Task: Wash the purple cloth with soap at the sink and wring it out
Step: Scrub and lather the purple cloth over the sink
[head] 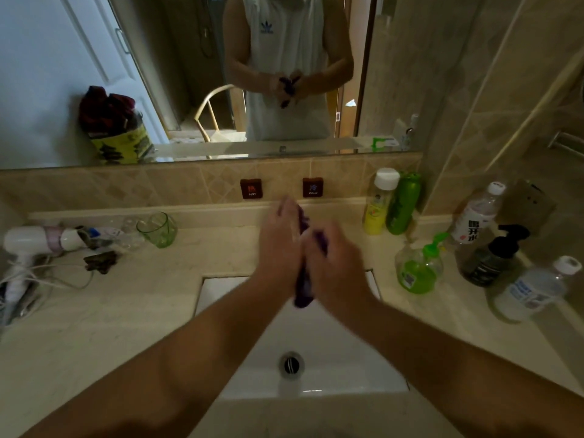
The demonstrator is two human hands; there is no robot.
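The purple cloth [304, 287] is squeezed between my two palms above the white sink [331, 339]. Its lower end hangs out below my hands and a bit shows at the top near my fingertips. My left hand [279, 245] presses against the cloth with fingers fairly straight, pointing up. My right hand [335, 263] lies against the other side, fingers curled over the cloth. Both hands are motion-blurred. The green pump soap bottle [418, 270] stands on the counter to the right of the sink.
Hot and cold markers [251, 188] sit on the tiled backsplash. Several bottles [480, 222] crowd the right counter. A green glass [158, 229], a hair dryer [41, 240] and cables lie on the left. The drain [291, 364] is open in the basin.
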